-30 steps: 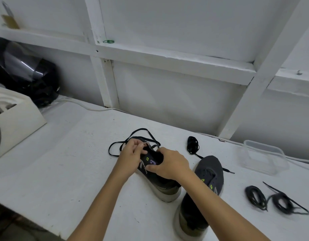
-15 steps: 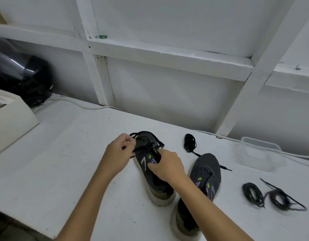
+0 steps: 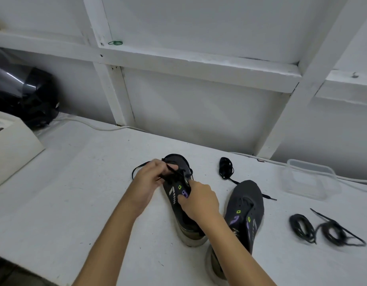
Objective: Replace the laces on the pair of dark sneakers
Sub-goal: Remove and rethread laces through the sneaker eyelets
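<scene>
Two dark sneakers stand on the white table. On the left sneaker (image 3: 177,162), toe pointing away, a black lace (image 3: 137,170) loops out to the left. My left hand (image 3: 151,178) pinches this lace above the shoe's front eyelets. My right hand (image 3: 197,201) grips the same sneaker at its tongue and side. The right sneaker (image 3: 247,205) lies untouched beside my right forearm, which hides its heel. A coiled black lace (image 3: 226,170) rests behind it. Two more coiled black laces (image 3: 323,230) lie at the right.
A clear plastic container (image 3: 310,178) sits at the back right. A white box (image 3: 11,145) and a black helmet (image 3: 23,96) stand at the left. White cables (image 3: 91,125) run along the wall. The table's front edge is close at bottom left.
My left hand has drawn the lace in from the left, so its loop on the table is smaller. My right hand has stayed on the left sneaker. The view has shifted slightly.
</scene>
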A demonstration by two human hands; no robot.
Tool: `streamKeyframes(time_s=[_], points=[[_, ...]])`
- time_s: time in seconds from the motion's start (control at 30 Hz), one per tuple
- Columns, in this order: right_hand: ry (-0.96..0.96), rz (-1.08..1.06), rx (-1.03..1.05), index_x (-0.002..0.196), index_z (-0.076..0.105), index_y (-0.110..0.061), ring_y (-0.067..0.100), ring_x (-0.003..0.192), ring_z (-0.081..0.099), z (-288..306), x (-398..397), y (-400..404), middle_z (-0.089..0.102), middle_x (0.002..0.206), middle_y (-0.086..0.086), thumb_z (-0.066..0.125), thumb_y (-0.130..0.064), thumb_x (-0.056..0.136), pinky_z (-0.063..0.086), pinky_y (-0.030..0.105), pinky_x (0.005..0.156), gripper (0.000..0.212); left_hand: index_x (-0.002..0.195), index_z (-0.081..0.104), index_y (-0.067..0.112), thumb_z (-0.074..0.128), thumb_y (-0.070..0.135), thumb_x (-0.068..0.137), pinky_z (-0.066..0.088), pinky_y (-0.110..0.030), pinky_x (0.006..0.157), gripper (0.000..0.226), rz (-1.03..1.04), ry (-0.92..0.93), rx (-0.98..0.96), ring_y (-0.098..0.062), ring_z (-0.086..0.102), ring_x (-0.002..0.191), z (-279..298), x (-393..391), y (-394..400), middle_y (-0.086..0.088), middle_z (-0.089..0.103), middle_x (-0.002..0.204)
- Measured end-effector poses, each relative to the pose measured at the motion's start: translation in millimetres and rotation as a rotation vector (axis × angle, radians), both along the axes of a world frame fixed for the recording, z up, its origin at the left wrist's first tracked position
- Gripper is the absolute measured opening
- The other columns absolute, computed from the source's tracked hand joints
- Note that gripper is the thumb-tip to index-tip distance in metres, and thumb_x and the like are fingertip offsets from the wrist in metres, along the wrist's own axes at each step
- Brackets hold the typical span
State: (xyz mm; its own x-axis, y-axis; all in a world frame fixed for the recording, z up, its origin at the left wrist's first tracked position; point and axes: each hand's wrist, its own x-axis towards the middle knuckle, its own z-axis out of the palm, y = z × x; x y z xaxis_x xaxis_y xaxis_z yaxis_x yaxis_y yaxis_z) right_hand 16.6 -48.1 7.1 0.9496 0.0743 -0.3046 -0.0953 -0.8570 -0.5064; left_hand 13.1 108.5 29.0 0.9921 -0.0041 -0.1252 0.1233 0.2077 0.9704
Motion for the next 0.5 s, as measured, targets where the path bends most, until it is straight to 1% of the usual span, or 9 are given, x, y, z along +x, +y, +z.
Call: streamKeyframes(time_s=[0.07,0.1,0.13,0.17,0.23,0.27,0.37,0.43,0.5], points=[[0.008,-0.015,-0.026,0.122,0.058,-0.016,0.032,0.102,0.062,-1,-1,1,0.063,0.116,0.008,0.059,-0.038,0.096,0.045,0.031,0.074,0.034,0.077,0.048,0.012,0.047,0.017,0.099,0.059,-0.037,0.078,0.023,0.018,0.028,-0.357,-0.023,0.068,0.078,8,-3,6,-0.011,0.067,0.079],[0.014,-0.024,-0.035,0.122,0.057,-0.015,0.032,0.103,0.061,-1,-1,2,0.063,0.116,0.008,0.058,-0.038,0.097,0.044,0.031,0.073,0.034,0.075,0.044,0.014,0.047,0.019,0.1,0.059,-0.035,0.071,0.026,0.051,0.059,-0.381,-0.02,0.061,0.064,8,-2,8,-0.005,0.056,0.068],[0.017,-0.029,-0.04,0.122,0.056,-0.014,0.031,0.104,0.061,0,-2,3,0.062,0.117,0.008,0.057,-0.037,0.098,0.043,0.03,0.073,0.034,0.072,0.041,0.015,0.048,0.022,0.102,0.056,-0.033,0.066,0.031,0.094,0.088,-0.237,-0.016,0.053,0.055,8,0,9,0.0,0.047,0.062],[0.019,-0.033,-0.044,0.122,0.056,-0.014,0.031,0.103,0.061,0,-2,4,0.063,0.116,0.008,0.056,-0.037,0.098,0.043,0.03,0.073,0.033,0.071,0.041,0.016,0.05,0.029,0.102,0.053,-0.031,0.064,0.035,0.131,0.114,0.052,-0.014,0.05,0.05,4,4,10,0.005,0.043,0.059],[0.018,-0.036,-0.05,0.122,0.056,-0.014,0.03,0.102,0.062,1,-3,6,0.063,0.115,0.008,0.055,-0.037,0.098,0.045,0.031,0.073,0.032,0.073,0.05,0.022,0.063,0.044,0.093,0.045,-0.022,0.06,0.032,0.154,0.119,0.668,-0.007,0.06,0.056,-7,9,9,0.014,0.051,0.06],[0.016,-0.035,-0.056,0.122,0.055,-0.014,0.03,0.102,0.062,1,-3,7,0.063,0.115,0.007,0.055,-0.037,0.099,0.046,0.031,0.074,0.032,0.079,0.056,0.026,0.068,0.045,0.088,0.043,-0.016,0.06,0.025,0.116,0.097,0.817,0.0,0.062,0.065,-11,10,8,0.016,0.059,0.069],[0.029,-0.047,-0.056,0.123,0.054,-0.016,0.03,0.102,0.063,4,-3,8,0.063,0.114,0.007,0.055,-0.039,0.098,0.049,0.033,0.076,0.034,0.099,0.065,0.031,0.073,0.042,0.086,0.046,-0.018,0.076,0.019,-0.095,0.067,0.937,-0.001,0.062,0.092,-29,16,-2,0.015,0.067,0.099],[0.039,-0.059,-0.046,0.123,0.054,-0.016,0.03,0.101,0.063,5,-3,7,0.063,0.113,0.007,0.056,-0.04,0.097,0.051,0.034,0.079,0.035,0.095,0.069,0.028,0.07,0.044,0.088,0.047,-0.024,0.08,0.017,-0.064,0.054,0.957,-0.008,0.063,0.096,-32,27,-6,0.011,0.07,0.097],[0.04,-0.067,-0.041,0.123,0.054,-0.016,0.03,0.1,0.063,5,-3,7,0.063,0.112,0.006,0.056,-0.041,0.097,0.052,0.035,0.079,0.035,0.086,0.07,0.018,0.065,0.048,0.09,0.047,-0.029,0.074,0.03,0.024,0.109,0.989,-0.015,0.065,0.089,-33,46,-3,0.004,0.071,0.087]])
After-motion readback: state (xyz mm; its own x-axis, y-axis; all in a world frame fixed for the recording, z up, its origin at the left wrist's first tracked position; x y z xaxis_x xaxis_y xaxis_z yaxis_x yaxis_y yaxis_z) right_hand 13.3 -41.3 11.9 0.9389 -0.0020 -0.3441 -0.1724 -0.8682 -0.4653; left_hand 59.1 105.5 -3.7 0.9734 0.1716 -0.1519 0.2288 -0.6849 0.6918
